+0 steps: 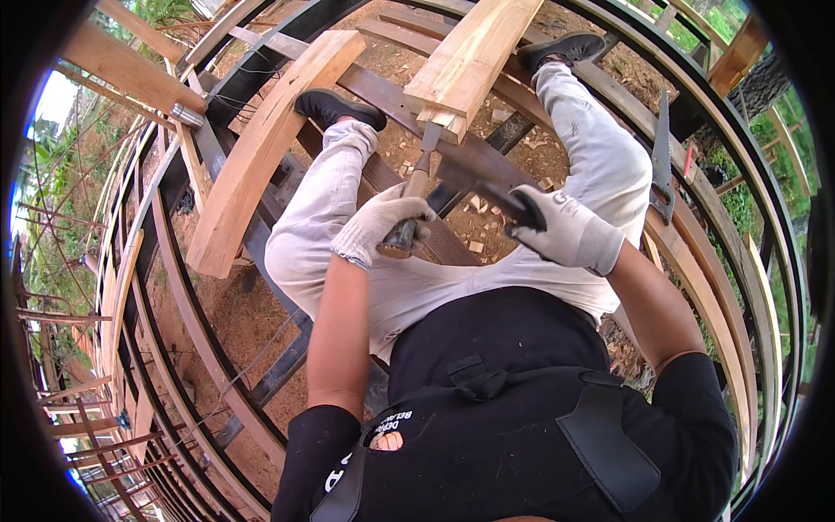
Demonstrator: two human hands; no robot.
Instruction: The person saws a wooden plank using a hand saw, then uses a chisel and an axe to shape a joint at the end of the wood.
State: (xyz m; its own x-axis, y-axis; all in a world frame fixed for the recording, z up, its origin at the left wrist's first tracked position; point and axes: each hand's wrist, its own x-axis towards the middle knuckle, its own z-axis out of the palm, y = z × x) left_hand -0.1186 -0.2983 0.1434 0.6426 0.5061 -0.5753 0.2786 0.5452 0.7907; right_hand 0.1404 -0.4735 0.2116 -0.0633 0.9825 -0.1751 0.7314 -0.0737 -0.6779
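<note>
The chisel (424,162) is clasped in the left hand (387,224), apparently to be steadied at the beam's (474,61) end; a blurred tool (483,189) is gripped in the right hand (565,228).

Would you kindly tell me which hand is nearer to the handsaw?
The right hand: it grips a dark, blurred tool to the left of the handsaw, apart from it. The left hand, around the chisel, is farther left.
</note>
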